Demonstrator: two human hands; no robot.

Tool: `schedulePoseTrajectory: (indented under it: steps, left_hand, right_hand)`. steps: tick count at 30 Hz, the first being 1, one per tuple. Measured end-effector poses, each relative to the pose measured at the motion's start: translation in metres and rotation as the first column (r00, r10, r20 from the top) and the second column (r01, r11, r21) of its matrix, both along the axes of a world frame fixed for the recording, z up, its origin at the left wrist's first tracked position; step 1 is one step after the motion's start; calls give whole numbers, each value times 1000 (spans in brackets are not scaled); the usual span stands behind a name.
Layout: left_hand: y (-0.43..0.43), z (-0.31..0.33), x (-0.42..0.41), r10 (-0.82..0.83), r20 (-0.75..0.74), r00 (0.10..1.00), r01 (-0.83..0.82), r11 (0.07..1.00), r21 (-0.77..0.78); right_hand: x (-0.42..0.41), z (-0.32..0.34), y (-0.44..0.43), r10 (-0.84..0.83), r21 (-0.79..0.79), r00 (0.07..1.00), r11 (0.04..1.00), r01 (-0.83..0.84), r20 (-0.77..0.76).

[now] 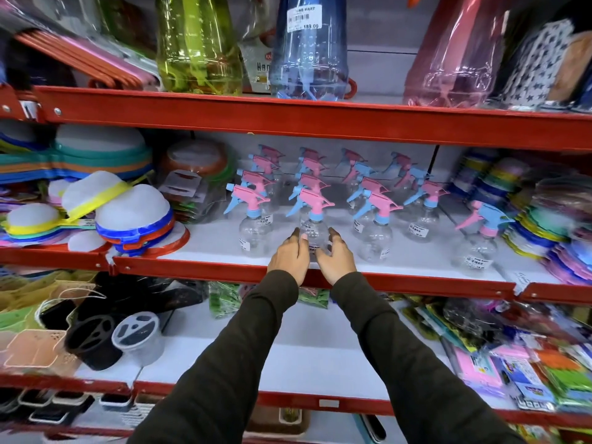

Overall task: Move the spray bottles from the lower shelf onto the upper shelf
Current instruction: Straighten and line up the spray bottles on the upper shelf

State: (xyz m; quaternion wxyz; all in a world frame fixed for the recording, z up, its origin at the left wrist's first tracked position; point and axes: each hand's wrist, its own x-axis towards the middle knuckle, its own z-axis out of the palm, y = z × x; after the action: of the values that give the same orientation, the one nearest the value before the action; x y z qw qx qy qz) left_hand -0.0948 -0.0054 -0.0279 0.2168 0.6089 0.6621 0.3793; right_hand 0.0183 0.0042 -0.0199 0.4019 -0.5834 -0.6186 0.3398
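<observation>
Both hands cupped open, flanking clear plastic spray bottle with pink-and-blue trigger head (pixel 315 233): left hand (pixel 290 256) at nine o'clock, right hand (pixel 336 257) at three. Bottle upright, front of white middle shelf (pixel 416 267).

You are standing in a shop, facing red metal shelves (pixel 288 118) crammed with plastic household goods. Rows of identical spray bottles (pixel 376 229) carry small white price stickers, and the tall blue bottle (pixel 309 49) above bears a barcode label (pixel 302 18) reading "189.00". Stacked colourful strainers (pixel 128 216) and packaged goods (pixel 525 370) fill the neighbouring shelves.
</observation>
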Motion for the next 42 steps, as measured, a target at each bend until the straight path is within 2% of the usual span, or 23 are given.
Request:
schedulePoseTrajectory:
  steps: [6,9,13,16,18,22,26,30,33,42]
  left_hand:
    - [8,7,30,47,16,999,-48,998,43]
    - [9,10,43,95,44,994,-101,982,161]
    - [3,12,51,193,49,980,-196,900,389]
    - [-3,10,62,177,54,983,-182,869,461]
    - [-5,8,69,139,45,989,-144,869,474]
    - [-3,7,84,85,-47,995,-59,913,405]
    - [9,5,91,109,-136,985,-88,985,151]
    - [15,-5,97,26,-14,1000,-27,999,-36]
    - [18,-8,108,-15,35,999,17,998,-62]
    - [27,1,162,-90,79,993,89,996,10]
  right_hand:
    - [28,11,7,-8,28,1000,1000,8,3]
    - [40,15,8,-67,110,995,991,75,-76]
    - [51,22,5,-116,291,977,942,165,-178]
    - [62,23,3,-158,383,959,892,242,-237]
    - [70,21,6,-214,383,944,874,301,-252]
    - [84,17,18,-262,232,937,921,314,-229]
    - [90,14,26,-98,26,988,995,101,-119]
    - [98,7,21,53,-48,996,997,-56,-74]
    - [113,5,17,74,-45,994,996,-78,-80]
    - [171,18,20,42,-1,998,999,-42,-38]
